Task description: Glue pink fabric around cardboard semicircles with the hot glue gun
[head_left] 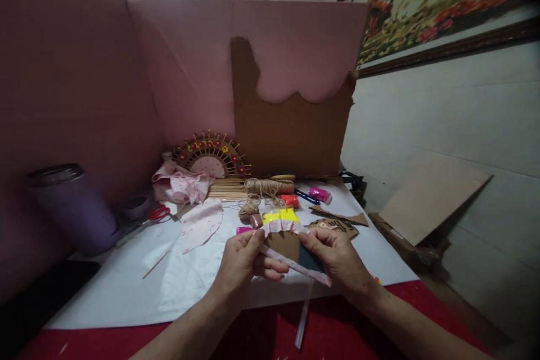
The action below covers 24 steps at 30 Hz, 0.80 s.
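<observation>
Both my hands hold a small brown cardboard piece [286, 244] with a pink frilled fabric edge along its top, just above the white sheet [126, 287]. My left hand [242, 264] pinches its left side, fingers closed. My right hand [340, 261] grips the right side, fingers closed. A thin pink fabric strip [304, 304] runs across under my fingers and hangs down over the red table edge.
Behind lie a yellow clay block [282, 215], jute twine [266, 186], red scissors [158, 214], pink dotted fabric [200, 224], a fan-shaped craft [211, 157] and wooden sticks. A purple tumbler [71, 208] stands left. Cardboard sheets [291, 135] lean at the back and right.
</observation>
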### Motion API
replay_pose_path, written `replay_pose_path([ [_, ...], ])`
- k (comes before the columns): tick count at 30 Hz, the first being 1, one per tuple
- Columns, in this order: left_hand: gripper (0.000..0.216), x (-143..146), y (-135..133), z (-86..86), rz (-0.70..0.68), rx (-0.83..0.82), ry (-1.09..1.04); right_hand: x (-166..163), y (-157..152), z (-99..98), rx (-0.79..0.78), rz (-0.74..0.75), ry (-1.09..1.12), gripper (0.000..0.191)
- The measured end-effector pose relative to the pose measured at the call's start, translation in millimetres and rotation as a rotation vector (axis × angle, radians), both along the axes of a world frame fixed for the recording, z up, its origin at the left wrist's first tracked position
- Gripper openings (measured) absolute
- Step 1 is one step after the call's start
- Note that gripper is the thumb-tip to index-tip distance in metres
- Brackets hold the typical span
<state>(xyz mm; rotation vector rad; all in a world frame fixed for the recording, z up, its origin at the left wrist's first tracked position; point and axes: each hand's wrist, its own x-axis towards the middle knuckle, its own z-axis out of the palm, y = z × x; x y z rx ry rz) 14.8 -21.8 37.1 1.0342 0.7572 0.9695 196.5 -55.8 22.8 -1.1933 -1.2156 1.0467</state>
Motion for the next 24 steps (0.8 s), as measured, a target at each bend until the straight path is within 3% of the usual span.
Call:
replay_pose_path([
  [4, 0.038, 0.8, -0.7, -0.1, -0.002, 0.02, 0.042, -0.9, 1.0, -2.8, -0.007, 0.004, -0.001, 0.042],
  [10, 0.049, -0.9, -0.3, 11.4, 0.074, 0.129, 0.268, -3.0, -2.4, 9.6, 0.059, -0.059, -0.016, 0.044],
  [13, 0.051, -20.6, 17.0, 28.5, 0.268, 0.244, 0.466, -0.1, -2.0, 13.6, 0.064, -0.127, 0.091, 0.043],
  [17, 0.045, -63.7, 52.3, 45.6, 0.655, 0.338, 0.797, 2.8, -1.5, 17.5, 0.071, -0.169, 0.292, 0.039],
  [19, 0.044, -81.8, 68.2, 42.8, 0.768, 0.314, 0.939, 2.9, -1.7, 19.0, 0.086, -0.181, 0.328, 0.039],
  [24, 0.035, -100.2, 92.4, 16.5, 0.81, 0.248, 1.064, 3.9, 0.4, 16.5, 0.094, -0.181, 0.353, 0.042],
])
